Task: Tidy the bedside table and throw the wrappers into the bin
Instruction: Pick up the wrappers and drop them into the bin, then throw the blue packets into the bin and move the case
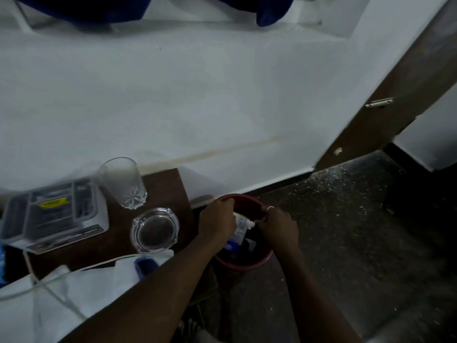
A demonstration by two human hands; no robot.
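Both hands closed on wrappers (243, 222), over bin (247, 264)

A red bin (257, 262) is showing white and blue wrappers (241, 229) inside, beside a dark brown table (163, 191) bearing a clear glass (122, 183) with a star-cut base, a clear ashtray (155, 230) and a grey box (53, 214) with a yellow label.

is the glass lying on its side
No, the glass stands upright on the table, behind the ashtray and next to the box.
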